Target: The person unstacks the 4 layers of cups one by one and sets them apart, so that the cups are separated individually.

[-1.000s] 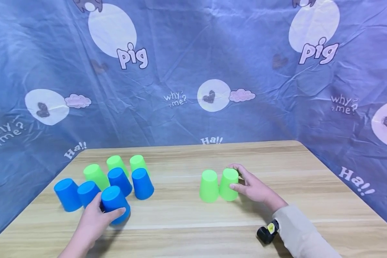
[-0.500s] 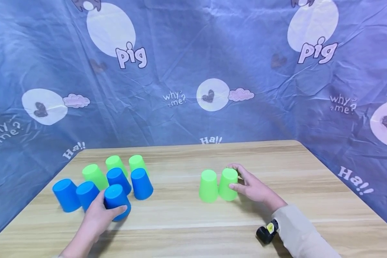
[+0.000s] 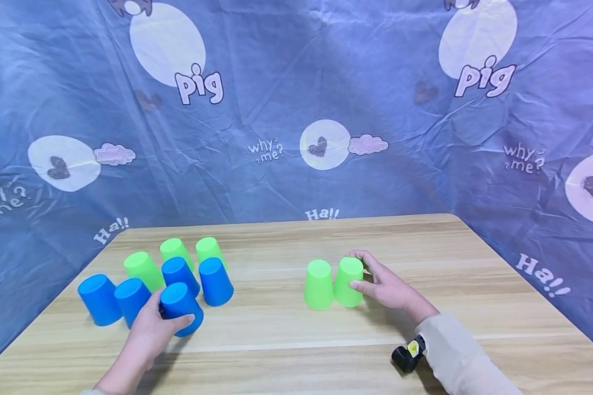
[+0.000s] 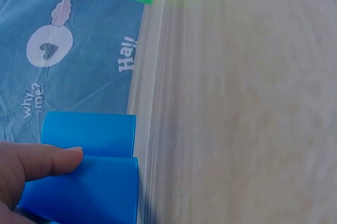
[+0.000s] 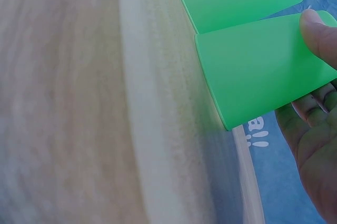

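Note:
In the head view, my left hand (image 3: pixel 150 328) grips an upside-down blue cup (image 3: pixel 183 310), thumb on its near side. Behind and left of it stand more upside-down blue cups (image 3: pixel 216 282) and several green cups (image 3: pixel 144 271). To the right, my right hand (image 3: pixel 386 286) holds a green cup (image 3: pixel 348 282) by its side; another green cup (image 3: pixel 319 285) stands close at its left. The left wrist view shows the thumb (image 4: pixel 47 161) on the held blue cup (image 4: pixel 89 190). In the right wrist view, thumb and fingers flank the held green cup (image 5: pixel 258 71).
A wooden table (image 3: pixel 277 351) carries everything. Patterned blue cloth (image 3: pixel 262 82) hangs behind it and at both sides. A small black device (image 3: pixel 407 356) with a yellow label sits by the right sleeve (image 3: pixel 459 351).
My left hand has shifted slightly away from me and to the right with the blue cup. My right hand stays on its green cup. The head view has turned a little.

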Demonstrator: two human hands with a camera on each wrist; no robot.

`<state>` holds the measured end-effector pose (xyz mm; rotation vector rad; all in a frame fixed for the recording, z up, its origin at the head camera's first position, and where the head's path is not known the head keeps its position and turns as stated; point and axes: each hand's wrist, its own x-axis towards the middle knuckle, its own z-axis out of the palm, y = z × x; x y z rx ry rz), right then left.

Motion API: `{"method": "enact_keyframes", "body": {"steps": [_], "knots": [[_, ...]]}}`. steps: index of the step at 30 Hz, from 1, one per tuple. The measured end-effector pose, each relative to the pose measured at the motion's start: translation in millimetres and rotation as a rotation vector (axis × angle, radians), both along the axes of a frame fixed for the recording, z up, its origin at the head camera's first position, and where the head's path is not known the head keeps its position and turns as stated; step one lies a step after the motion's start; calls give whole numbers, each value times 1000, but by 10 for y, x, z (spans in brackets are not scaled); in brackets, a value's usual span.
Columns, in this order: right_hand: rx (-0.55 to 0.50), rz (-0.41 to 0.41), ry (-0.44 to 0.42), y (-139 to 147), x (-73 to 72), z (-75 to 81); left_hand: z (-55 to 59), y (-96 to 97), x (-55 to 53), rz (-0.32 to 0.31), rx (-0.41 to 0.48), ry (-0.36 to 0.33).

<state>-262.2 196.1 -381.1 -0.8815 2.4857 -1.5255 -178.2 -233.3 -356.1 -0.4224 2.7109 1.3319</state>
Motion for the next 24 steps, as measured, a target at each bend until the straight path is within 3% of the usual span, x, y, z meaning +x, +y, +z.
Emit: {"method": "enact_keyframes", "body": {"steps": [4, 8, 11, 15, 17, 19, 21, 24], "knots": [[1, -2, 4, 2, -3, 1, 1, 2, -11, 4, -3, 2], [1, -5, -1, -4, 5, 13, 99, 19, 18, 25, -43, 51], [3, -4, -6, -11, 13, 23, 251, 69, 88, 70, -140, 193], [2, -3, -3, -12, 14, 28, 462, 249, 196, 143, -247, 497], [1, -2, 5, -7, 17, 28, 530, 384, 238, 141, -255, 647], [0, -2, 9, -2, 18, 26, 559, 525, 253, 102, -232, 754], [3, 1, 10, -1, 20, 27, 541, 665, 242, 38, -170, 814], [12, 0, 6, 2, 26, 33, 467, 892, 169, -59, -4, 807]]}}
